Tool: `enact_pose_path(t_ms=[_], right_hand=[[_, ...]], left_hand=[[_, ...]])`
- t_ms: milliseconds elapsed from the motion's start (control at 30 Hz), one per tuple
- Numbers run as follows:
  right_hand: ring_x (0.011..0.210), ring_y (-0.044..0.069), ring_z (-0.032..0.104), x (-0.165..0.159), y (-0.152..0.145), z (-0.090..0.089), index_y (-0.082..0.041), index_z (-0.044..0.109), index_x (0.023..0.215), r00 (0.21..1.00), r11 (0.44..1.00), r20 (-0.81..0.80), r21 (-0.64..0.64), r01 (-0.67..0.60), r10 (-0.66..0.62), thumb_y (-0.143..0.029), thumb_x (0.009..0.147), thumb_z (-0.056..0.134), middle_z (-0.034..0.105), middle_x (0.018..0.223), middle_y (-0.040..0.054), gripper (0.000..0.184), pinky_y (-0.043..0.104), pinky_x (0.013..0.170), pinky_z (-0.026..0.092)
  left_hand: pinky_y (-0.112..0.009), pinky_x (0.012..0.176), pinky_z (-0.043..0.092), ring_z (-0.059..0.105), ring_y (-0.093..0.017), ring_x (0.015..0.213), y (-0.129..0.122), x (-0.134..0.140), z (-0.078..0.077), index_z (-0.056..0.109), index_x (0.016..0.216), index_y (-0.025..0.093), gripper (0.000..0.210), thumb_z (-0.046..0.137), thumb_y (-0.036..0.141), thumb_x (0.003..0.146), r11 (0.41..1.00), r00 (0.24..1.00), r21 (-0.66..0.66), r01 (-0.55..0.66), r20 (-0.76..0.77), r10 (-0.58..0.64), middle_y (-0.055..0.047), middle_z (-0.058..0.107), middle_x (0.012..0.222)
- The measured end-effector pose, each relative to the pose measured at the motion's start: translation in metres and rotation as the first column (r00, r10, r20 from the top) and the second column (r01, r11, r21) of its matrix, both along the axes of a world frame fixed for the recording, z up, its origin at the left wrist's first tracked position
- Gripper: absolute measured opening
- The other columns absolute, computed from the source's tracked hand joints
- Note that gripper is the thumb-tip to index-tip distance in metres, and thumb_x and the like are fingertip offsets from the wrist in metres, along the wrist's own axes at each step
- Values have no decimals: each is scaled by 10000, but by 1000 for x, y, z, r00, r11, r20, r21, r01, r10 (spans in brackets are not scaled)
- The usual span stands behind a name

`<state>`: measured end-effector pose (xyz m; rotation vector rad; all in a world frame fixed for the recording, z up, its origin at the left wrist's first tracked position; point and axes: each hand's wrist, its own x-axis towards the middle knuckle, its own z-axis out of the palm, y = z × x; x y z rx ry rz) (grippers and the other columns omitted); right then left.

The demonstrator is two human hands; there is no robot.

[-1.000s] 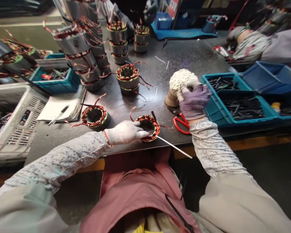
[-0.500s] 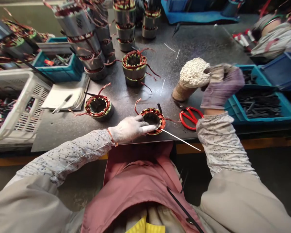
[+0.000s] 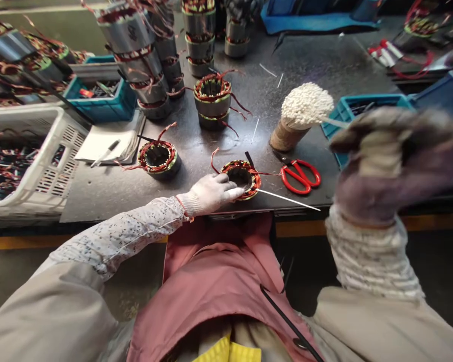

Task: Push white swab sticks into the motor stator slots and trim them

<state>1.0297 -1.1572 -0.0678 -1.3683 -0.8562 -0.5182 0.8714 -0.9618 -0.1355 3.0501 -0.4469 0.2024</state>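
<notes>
Wound ring [image 3: 242,176] on the bench [image 3: 219,146] near its front edge, the left hand [image 3: 213,193] laying its fingers over the rim and into the bore, though whether that grip is pressed together cannot be told; a white cord [image 3: 289,199] juts from the ring toward the edge. The blurred right hand [image 3: 396,166] appears to pinch a thin white strand [image 3: 335,122] running to the pale bundle [image 3: 307,104] in its brown holder [image 3: 287,138]. A hard sideways pull could topple the holder or drag out neighbouring strands, while a sleeve [image 3: 370,256] catching the cord could dislodge it or turn a lightly held ring
</notes>
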Motion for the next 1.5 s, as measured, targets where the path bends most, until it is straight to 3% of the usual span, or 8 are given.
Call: enact_pose_path(t_ms=[100, 167, 267, 367, 633, 867, 1067, 1500], right_hand=[[881, 184, 707, -69, -40, -36, -249, 678, 887, 952, 914, -71, -267, -307, 298, -124, 883, 605, 716, 978, 34, 145, 345, 734, 598], [988, 211, 711, -102, -61, -71, -260, 682, 979, 895, 858, -188, -260, -443, 405, -97, 869, 609, 728, 1054, 42, 210, 360, 803, 619], [1060, 213, 700, -128, -80, -111, -251, 676, 1004, 879, 864, -300, -234, -445, 371, -58, 857, 609, 727, 1122, 47, 251, 365, 914, 601], [1064, 197, 699, -131, -84, -125, -241, 674, 978, 874, 880, -363, -224, -419, 324, -59, 870, 589, 728, 1132, 50, 228, 319, 901, 605], [982, 164, 715, -104, -50, -132, -237, 675, 989, 889, 902, -370, -224, -369, 271, -118, 887, 585, 737, 1075, 43, 180, 272, 807, 616], [827, 150, 721, -83, 4, -132, -230, 705, 946, 958, 965, -261, -196, -176, 121, -189, 863, 643, 750, 907, 26, 111, 268, 763, 606], [752, 126, 666, -84, -5, -105, -207, 681, 828, 990, 939, -138, -336, -78, 33, -185, 845, 673, 685, 828, 22, 29, 244, 696, 564], [718, 142, 645, -78, -2, -92, -197, 667, 768, 990, 851, -140, -520, -77, 4, -243, 862, 635, 687, 777, 33, 109, 257, 687, 521]], left_hand=[[-509, 1108, 359, 568, -223, 1226, 0, 9, 0, 580, 1315, 298, 369, 481, 200, 973, 999, 999, -32, -5, 33, 6, -44, 693, 1229], [-512, 1158, 299, 608, -211, 1180, -1, 17, -4, 601, 1285, 273, 335, 530, 238, 959, 999, 999, -45, 11, 49, -9, -50, 718, 1165], [-489, 1152, 321, 669, -211, 1045, -6, 28, -11, 606, 1269, 232, 366, 622, 305, 910, 999, 996, -39, -8, 85, 12, -72, 734, 1096], [-477, 1135, 342, 681, -216, 995, -14, 35, -11, 559, 1319, 202, 472, 666, 331, 877, 996, 992, -38, -82, 92, 85, -86, 735, 1055], [-471, 1126, 358, 664, -230, 1051, -17, 32, -4, 606, 1256, 185, 377, 622, 332, 909, 972, 992, -205, -117, 12, 122, -90, 723, 1085], [-373, 1009, 477, 594, -246, 1180, -30, 26, -23, 589, 1299, 159, 495, 690, 230, 819, 753, 871, -574, -322, 132, 473, -83, 714, 1130], [-438, 1113, 346, 716, -143, 906, -25, 31, -32, 729, 927, 277, 160, 572, 245, 929, 870, 897, -491, 47, 404, 180, 31, 775, 887], [-437, 1100, 353, 725, -130, 863, -21, 32, -39, 705, 962, 257, 147, 563, 237, 930, 884, 873, -452, 121, 473, 122, 10, 777, 917]])
